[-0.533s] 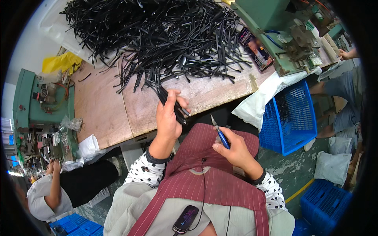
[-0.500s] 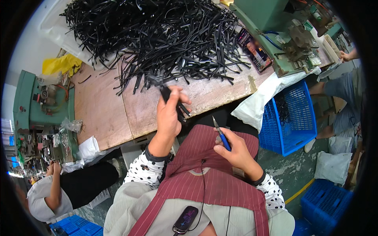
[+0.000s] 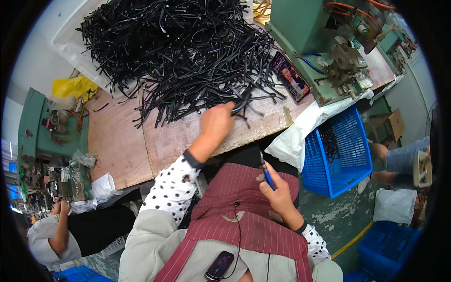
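Countless thin, glossy strips [image 3: 183, 56] heap across the upper centre, the left hand [image 3: 217, 123] at their edge, its grip too blurred to tell, while lower down the right hand [image 3: 279, 193] clasps blue-handled pliers [image 3: 268, 178].

The left hand [image 3: 217, 123] is blurred, its fingertips lost among black strips [image 3: 178, 89]; whether it grips any cannot be told. The right hand [image 3: 281, 195] hides part of the pliers [image 3: 268, 178]. The top edge cuts off the strips and a green machine [image 3: 300, 28]. Shadow obscures the blue basket's [image 3: 319, 182] dark contents. The right rim crops a seated person [image 3: 400, 160].
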Available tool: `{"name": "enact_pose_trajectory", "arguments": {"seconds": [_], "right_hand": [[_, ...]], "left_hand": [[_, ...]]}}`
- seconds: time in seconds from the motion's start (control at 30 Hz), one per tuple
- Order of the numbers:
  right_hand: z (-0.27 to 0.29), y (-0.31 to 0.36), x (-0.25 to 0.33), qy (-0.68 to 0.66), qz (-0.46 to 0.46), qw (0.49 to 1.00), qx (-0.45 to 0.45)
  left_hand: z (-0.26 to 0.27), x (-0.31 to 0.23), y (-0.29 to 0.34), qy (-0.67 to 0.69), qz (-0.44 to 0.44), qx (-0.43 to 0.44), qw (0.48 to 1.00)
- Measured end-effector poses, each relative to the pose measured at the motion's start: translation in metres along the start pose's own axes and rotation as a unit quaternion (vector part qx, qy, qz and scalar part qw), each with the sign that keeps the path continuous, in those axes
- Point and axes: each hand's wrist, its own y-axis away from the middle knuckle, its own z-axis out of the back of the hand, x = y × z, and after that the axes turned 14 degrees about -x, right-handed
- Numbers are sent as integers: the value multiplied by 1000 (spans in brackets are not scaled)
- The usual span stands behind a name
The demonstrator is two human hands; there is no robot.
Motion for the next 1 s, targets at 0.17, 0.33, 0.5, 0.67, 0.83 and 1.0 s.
{"name": "enact_pose_trajectory", "arguments": {"seconds": [0.17, 0.33, 0.5, 0.67, 0.83, 1.0], "right_hand": [[-2, -12, -5, -13, -45, 995, 85], [-24, -24, 20, 45, 20, 983, 178], [-53, -48, -8, -61, -221, 954, 192], [-63, -25, 11, 214, 123, 961, 124], [-69, -12, 53, 308, 346, 882, 89], [-73, -10, 57, 353, 378, 851, 92]], "left_hand": [[45, 39, 45, 107, 149, -24, 983], [79, 53, 92, 434, 401, 33, 806], [86, 53, 106, 676, 427, 64, 596], [92, 50, 96, 734, 373, 24, 567], [94, 55, 97, 761, 375, 33, 529], [96, 52, 100, 766, 357, 41, 534]]}}
